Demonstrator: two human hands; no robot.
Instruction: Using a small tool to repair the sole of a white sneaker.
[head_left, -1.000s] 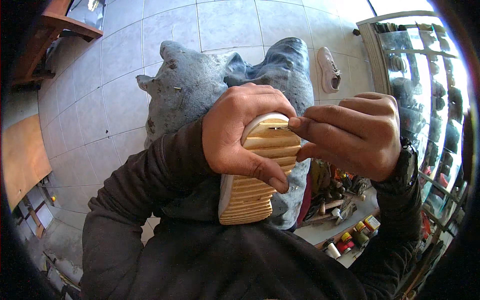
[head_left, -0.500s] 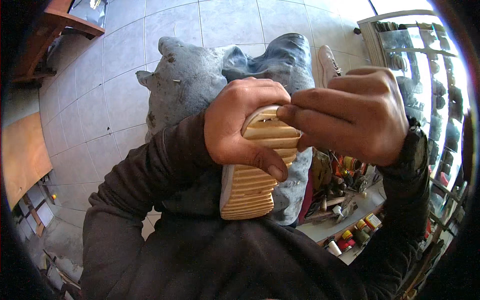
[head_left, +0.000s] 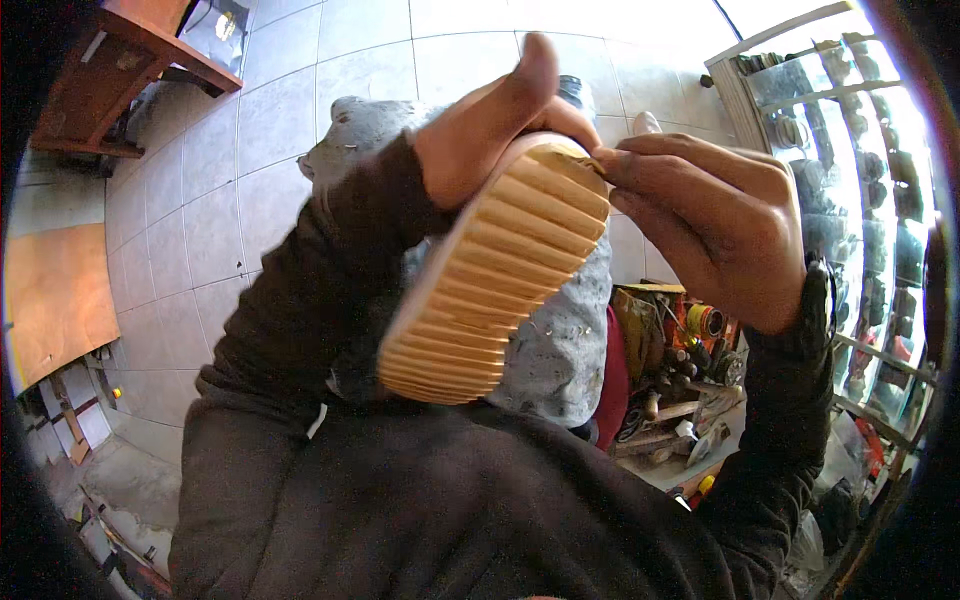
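Observation:
A shoe (head_left: 495, 290) with a ridged tan sole and pale rim is tilted diagonally over a stained grey cloth (head_left: 560, 360) on my lap, sole toward me. My left hand (head_left: 480, 145) grips the upper end from the left and behind, thumb raised past the rim. My right hand (head_left: 710, 215) is closed at the sole's upper right edge, its fingertips pressed together on something small and dark that I cannot make out. The shoe's upper is hidden.
At the top left is a wooden furniture piece (head_left: 150, 60); below it a plywood board (head_left: 60, 300). A glass display case (head_left: 860, 200) of small items lines the right. Tools and tins (head_left: 690, 370) lie low at the right. A pale shoe (head_left: 645, 124) is partly hidden on the tiled floor (head_left: 200, 230).
My left hand has moved up and turned thumb upward, tilting the shoe higher and more diagonally. My right hand has followed the sole's upper edge. More of the ridged sole shows.

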